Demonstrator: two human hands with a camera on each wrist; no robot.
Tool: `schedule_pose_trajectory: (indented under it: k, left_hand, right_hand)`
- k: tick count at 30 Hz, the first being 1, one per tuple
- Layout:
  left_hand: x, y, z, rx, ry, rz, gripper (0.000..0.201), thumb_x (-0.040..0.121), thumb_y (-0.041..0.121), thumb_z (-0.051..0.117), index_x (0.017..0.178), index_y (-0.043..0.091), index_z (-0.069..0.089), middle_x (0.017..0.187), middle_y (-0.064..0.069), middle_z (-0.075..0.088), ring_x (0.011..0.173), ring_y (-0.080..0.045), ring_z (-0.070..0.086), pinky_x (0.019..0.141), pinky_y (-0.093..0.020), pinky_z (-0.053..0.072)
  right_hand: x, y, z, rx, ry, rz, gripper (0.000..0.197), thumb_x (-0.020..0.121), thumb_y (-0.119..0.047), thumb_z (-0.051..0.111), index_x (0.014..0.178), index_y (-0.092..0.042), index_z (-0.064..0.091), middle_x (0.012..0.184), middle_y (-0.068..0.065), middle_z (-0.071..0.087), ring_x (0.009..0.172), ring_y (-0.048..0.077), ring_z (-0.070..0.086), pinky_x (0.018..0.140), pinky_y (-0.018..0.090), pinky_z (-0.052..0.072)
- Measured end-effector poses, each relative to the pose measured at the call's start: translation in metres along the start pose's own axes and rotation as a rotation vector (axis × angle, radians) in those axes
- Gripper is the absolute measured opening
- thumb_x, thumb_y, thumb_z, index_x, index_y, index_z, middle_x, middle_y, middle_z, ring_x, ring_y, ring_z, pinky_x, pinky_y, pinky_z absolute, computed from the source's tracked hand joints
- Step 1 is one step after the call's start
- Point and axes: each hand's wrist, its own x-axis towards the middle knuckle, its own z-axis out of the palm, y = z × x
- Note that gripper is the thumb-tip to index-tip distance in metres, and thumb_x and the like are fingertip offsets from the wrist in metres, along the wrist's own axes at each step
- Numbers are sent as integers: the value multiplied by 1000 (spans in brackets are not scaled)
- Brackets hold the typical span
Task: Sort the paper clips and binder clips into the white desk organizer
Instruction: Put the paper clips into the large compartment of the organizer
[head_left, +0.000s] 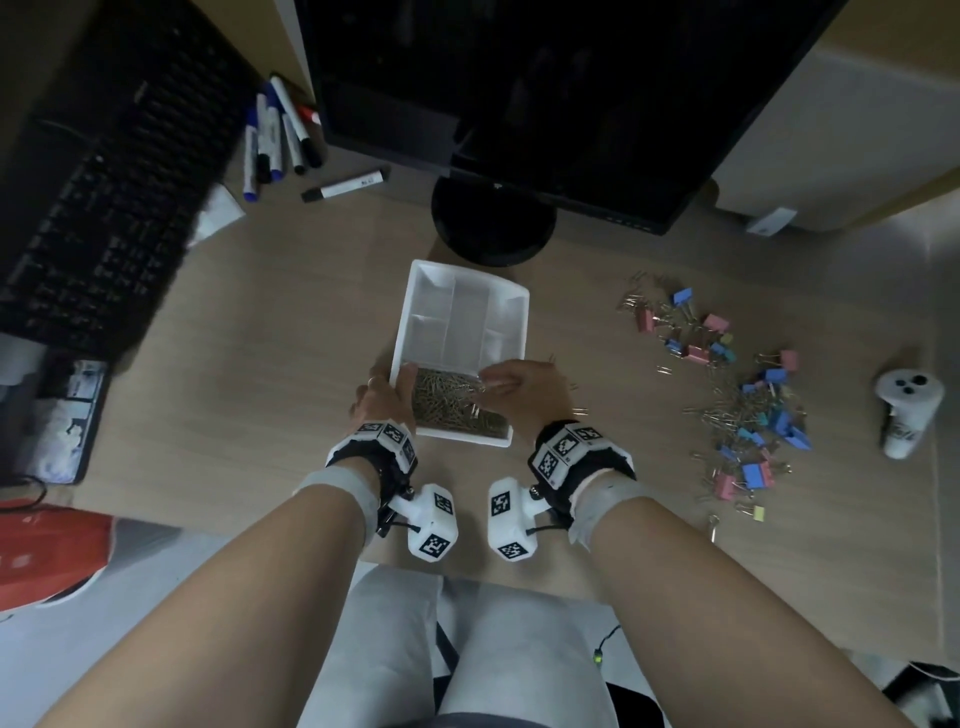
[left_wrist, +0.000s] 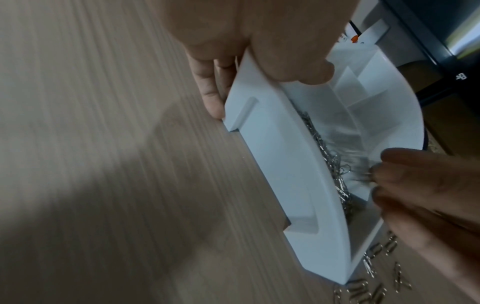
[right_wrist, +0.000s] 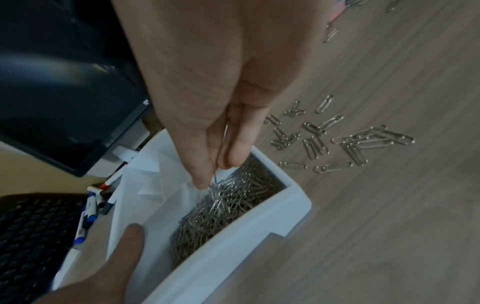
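The white desk organizer (head_left: 462, 306) sits at the centre of the counter (head_left: 260, 338), its nearest compartment heaped with paper clips (head_left: 457, 410). The left hand (head_left: 382, 397) grips the organizer's 9 o'clock wall, thumb hooked over the rim and fingers outside. The right hand (head_left: 519, 387) hovers over the compartment's 3 o'clock side, fingertips (right_wrist: 228, 158) narrowed together around a few clips that dangle onto the heap. Loose paper clips (right_wrist: 337, 139) lie on the counter just beside the organizer at 3 o'clock. Farther out at 3 o'clock, coloured binder clips (head_left: 748, 395) are scattered among more clips.
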Motion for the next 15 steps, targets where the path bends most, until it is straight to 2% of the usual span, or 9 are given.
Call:
schedule_pose_trajectory:
  k: [2, 4, 6, 7, 9, 11, 13, 15]
  left_hand:
    - [4, -2, 0, 25, -14, 19, 67, 95, 62, 27, 136, 10, 41, 128, -17, 50, 121, -36, 48, 100, -45, 40]
    - [6, -4, 2, 46, -4, 35, 67, 95, 61, 28, 136, 11, 43, 128, -16, 51, 121, -36, 49, 99, -43, 40]
    - [6, -5, 4, 70, 13, 48, 66, 95, 61, 27, 135, 12, 45, 129, -17, 51, 120, -37, 49, 100, -43, 39]
    - [5, -4, 4, 51, 30, 44, 66, 95, 60, 27, 135, 11, 45, 128, -19, 52, 120, -38, 50, 101, -44, 39]
    - [3, -4, 5, -3, 62, 39, 67, 96, 60, 28, 134, 7, 44, 126, -23, 53, 118, -42, 51, 102, -47, 39]
    - [2, -3, 4, -12, 72, 50, 68, 96, 60, 28, 134, 6, 44, 125, -24, 54, 118, -43, 51, 102, -48, 40]
    - [2, -4, 4, -19, 62, 68, 70, 95, 62, 27, 136, 7, 42, 125, -24, 54, 118, -42, 51, 102, -49, 40]
    - [2, -3, 3, -18, 56, 81, 69, 95, 61, 27, 136, 7, 42, 126, -23, 53, 118, -41, 51, 101, -49, 40]
  right_hand:
    - [0, 3, -1, 19, 110, 57, 24, 71, -13, 83, 76, -36, 76, 76, -10, 76, 76, 8, 73, 80, 33, 61]
    - [-3, 16, -13, -20, 285, 176, 21, 74, -19, 76, 73, -39, 74, 77, -13, 75, 79, 11, 72, 80, 29, 59]
    - [-15, 28, -28, -123, 394, 335, 15, 77, -27, 72, 90, -34, 74, 93, -10, 75, 90, 17, 70, 81, 25, 54]
    - [-20, 38, -34, -164, 417, 409, 27, 77, -33, 73, 103, -30, 69, 104, -3, 72, 97, 22, 68, 85, 29, 54]
    - [-28, 56, -37, -222, 427, 578, 68, 72, -44, 80, 125, -15, 49, 125, 13, 57, 111, 33, 58, 96, 44, 50]
    - [-33, 68, -29, -233, 410, 711, 101, 63, -50, 87, 134, -5, 31, 134, 20, 41, 122, 39, 47, 103, 50, 44]
    - [-33, 74, -16, -244, 436, 685, 115, 54, -57, 89, 136, -2, 29, 134, 21, 38, 124, 39, 45, 103, 50, 44]
    - [-25, 72, -5, -317, 465, 579, 115, 53, -60, 88, 134, 3, 36, 132, 20, 44, 122, 36, 46, 101, 46, 46]
